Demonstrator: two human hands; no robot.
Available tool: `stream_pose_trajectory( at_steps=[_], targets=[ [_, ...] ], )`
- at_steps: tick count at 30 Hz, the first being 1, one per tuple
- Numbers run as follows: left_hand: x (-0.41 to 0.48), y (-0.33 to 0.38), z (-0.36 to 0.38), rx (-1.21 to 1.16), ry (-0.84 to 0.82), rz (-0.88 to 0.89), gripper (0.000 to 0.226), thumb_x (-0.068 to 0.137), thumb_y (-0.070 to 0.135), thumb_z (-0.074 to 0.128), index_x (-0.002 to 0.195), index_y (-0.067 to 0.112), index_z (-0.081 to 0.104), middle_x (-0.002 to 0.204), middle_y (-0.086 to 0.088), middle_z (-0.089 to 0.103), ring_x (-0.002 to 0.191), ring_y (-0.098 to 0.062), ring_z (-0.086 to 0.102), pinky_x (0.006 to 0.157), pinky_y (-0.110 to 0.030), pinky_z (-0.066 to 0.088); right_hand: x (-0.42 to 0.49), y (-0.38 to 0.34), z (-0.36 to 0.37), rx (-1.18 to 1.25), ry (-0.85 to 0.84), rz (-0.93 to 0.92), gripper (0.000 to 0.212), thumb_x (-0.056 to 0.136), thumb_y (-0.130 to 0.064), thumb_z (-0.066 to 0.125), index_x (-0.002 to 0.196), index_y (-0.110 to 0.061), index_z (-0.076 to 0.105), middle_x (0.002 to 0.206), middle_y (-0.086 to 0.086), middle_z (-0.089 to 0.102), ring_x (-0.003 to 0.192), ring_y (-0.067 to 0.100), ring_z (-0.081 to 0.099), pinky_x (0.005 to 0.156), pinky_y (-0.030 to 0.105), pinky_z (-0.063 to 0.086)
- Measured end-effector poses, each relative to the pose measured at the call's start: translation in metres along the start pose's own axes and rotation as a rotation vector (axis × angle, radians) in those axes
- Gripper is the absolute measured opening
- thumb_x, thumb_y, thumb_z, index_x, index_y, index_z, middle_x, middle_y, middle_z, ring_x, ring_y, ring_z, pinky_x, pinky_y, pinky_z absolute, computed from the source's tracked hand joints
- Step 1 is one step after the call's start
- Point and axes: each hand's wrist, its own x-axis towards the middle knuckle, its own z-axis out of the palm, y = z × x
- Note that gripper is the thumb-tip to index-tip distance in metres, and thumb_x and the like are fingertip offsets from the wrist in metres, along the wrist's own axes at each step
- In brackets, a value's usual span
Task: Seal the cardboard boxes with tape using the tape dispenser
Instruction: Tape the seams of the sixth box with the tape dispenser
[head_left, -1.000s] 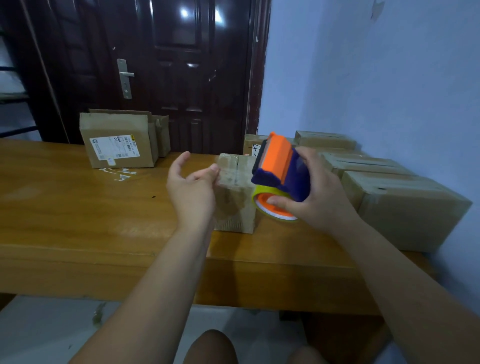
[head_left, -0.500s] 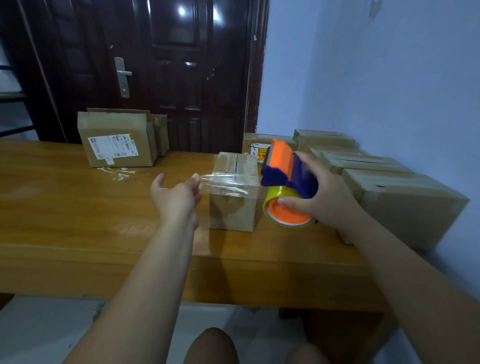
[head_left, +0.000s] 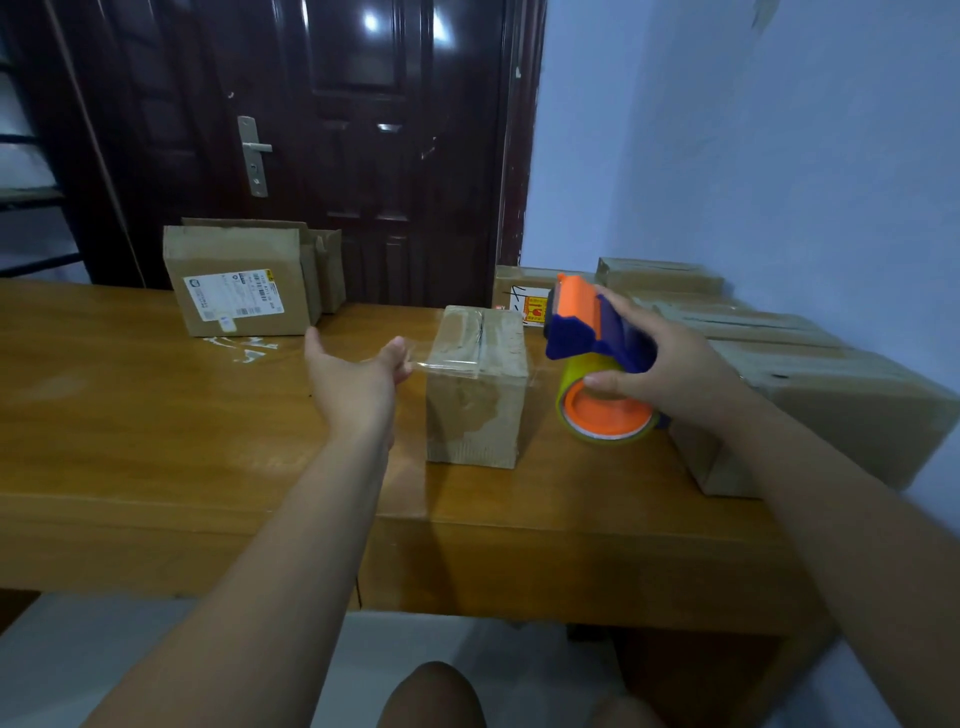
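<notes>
A small cardboard box (head_left: 475, 410) stands upright near the front edge of the wooden table (head_left: 130, 431). My right hand (head_left: 670, 374) grips the orange and blue tape dispenser (head_left: 592, 353), held in the air just right of the box, roll side toward me. A strip of clear tape (head_left: 447, 364) stretches from the dispenser across the box's top. My left hand (head_left: 358, 379) pinches the tape's free end just left of the box, thumb raised.
A row of closed cardboard boxes (head_left: 810, 400) lines the blue wall on the right. A labelled box (head_left: 239, 296) with open flaps stands at the table's back left, tape scraps (head_left: 244, 349) in front of it. A dark door (head_left: 332, 135) is behind.
My left hand has pulled the tape's end leftward away from the dispenser, stretching a strip over the box. The dispenser has shifted right of the box and slightly lower.
</notes>
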Motion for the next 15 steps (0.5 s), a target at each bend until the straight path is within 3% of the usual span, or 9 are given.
stream_pose_trajectory(
  at_steps=[4, 7, 9, 15],
  targets=[
    [0.006, 0.0, -0.001, 0.05, -0.002, 0.032, 0.096, 0.081, 0.01, 0.073, 0.15, 0.031, 0.01, 0.12, -0.012, 0.062, 0.065, -0.005, 0.069, 0.06, -0.016, 0.048, 0.006, 0.004, 0.001, -0.013, -0.012, -0.012, 0.084, 0.078, -0.037, 0.075, 0.144, -0.047, 0.025, 0.118, -0.02, 0.048, 0.095, 0.008, 0.054, 0.066, 0.006, 0.042],
    [0.007, 0.0, -0.002, 0.063, 0.001, 0.024, 0.097, 0.08, 0.008, 0.073, 0.15, 0.03, 0.009, 0.118, -0.013, 0.063, 0.065, -0.008, 0.069, 0.05, -0.011, 0.047, 0.009, 0.008, 0.006, -0.033, -0.014, -0.008, 0.082, 0.08, -0.038, 0.074, 0.144, -0.047, 0.025, 0.108, -0.026, 0.049, 0.085, -0.002, 0.053, 0.06, 0.0, 0.039],
    [0.008, -0.002, -0.004, 0.066, -0.003, 0.003, 0.097, 0.08, 0.008, 0.073, 0.15, 0.031, 0.01, 0.119, -0.013, 0.062, 0.067, -0.01, 0.07, 0.048, -0.01, 0.046, 0.011, 0.013, 0.011, -0.037, -0.03, -0.008, 0.082, 0.079, -0.041, 0.073, 0.145, -0.047, 0.024, 0.116, -0.019, 0.05, 0.087, -0.005, 0.052, 0.06, 0.0, 0.039],
    [0.006, -0.004, -0.007, 0.055, -0.018, -0.074, 0.097, 0.081, 0.009, 0.072, 0.15, 0.029, 0.008, 0.094, -0.006, 0.071, 0.07, -0.01, 0.068, 0.067, -0.022, 0.05, 0.017, 0.029, 0.02, 0.077, -0.045, 0.016, 0.084, 0.078, -0.042, 0.072, 0.147, -0.039, 0.026, 0.133, -0.022, 0.041, 0.115, 0.002, 0.046, 0.077, 0.003, 0.035]
  ],
)
